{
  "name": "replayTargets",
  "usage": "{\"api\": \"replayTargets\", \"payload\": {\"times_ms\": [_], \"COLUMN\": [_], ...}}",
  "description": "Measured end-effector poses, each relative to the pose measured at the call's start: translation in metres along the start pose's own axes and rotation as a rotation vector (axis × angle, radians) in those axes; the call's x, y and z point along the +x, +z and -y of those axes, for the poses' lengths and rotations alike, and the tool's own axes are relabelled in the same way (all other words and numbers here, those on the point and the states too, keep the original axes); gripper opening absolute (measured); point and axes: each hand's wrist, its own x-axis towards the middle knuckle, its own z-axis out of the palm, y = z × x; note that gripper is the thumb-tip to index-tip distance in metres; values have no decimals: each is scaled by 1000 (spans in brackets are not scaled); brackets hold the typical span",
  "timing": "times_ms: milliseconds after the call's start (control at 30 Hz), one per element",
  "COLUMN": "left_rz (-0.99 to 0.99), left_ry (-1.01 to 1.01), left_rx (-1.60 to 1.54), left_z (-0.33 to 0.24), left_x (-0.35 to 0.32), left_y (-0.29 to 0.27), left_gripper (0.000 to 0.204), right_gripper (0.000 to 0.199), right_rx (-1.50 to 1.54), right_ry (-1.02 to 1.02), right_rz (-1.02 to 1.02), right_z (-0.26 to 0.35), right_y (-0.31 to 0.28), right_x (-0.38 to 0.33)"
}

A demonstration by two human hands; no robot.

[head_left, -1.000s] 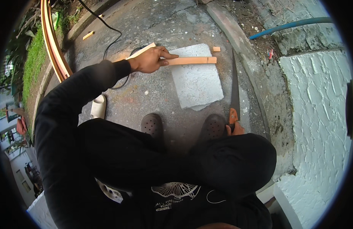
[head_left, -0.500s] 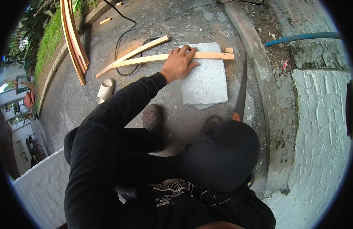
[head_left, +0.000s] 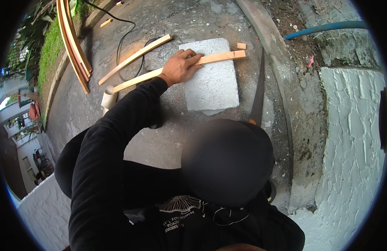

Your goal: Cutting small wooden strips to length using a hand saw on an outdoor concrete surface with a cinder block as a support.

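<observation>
My left hand (head_left: 180, 67) grips a light wooden strip (head_left: 220, 57) from above, fingers closed over it. The strip lies slantwise across the top of a pale rough block (head_left: 212, 90), its right end jutting past the block's edge with a dark mark near the tip. Its left end reaches down beside a beige slipper (head_left: 109, 98). To the right of the block is a hand saw (head_left: 258, 90) with a long dark blade; only a bit of its orange handle shows behind my raised knee. My right hand is out of sight.
A second wooden strip (head_left: 135, 59) lies on the concrete left of the block, over a black cable (head_left: 118, 54). One small offcut (head_left: 241, 46) sits beyond the block. Long strips (head_left: 70, 46) rest at the far left. A blue hose (head_left: 327, 29) and textured white wall (head_left: 356, 146) are right.
My left hand has swung the held strip, so its left end came nearer me, apart from the second strip. My left foot has shifted behind my sleeve. The whole view has moved slightly.
</observation>
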Motion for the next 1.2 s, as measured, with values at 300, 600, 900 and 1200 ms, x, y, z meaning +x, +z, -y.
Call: {"api": "replayTargets", "payload": {"times_ms": [300, 600, 900, 1200], "left_rz": [-2, -94, 32, -47], "left_ry": [-22, 67, -77, -4], "left_rx": [23, -123, -242, -249], "left_z": [15, -25, -31, -29], "left_x": [-5, 35, 74, 74], "left_y": [-2, 12, 22, 31], "left_gripper": [47, 48, 36, 36], "right_gripper": [52, 51, 48, 45], "right_rx": [590, 1024, 1130, 1106], "right_ry": [56, 31, -121, -73], "right_rz": [39, 101, 72, 61], "right_z": [7, 118, 183, 213], "right_y": [-101, -270, -313, -308], "right_x": [-122, 1, 53, 54]}}
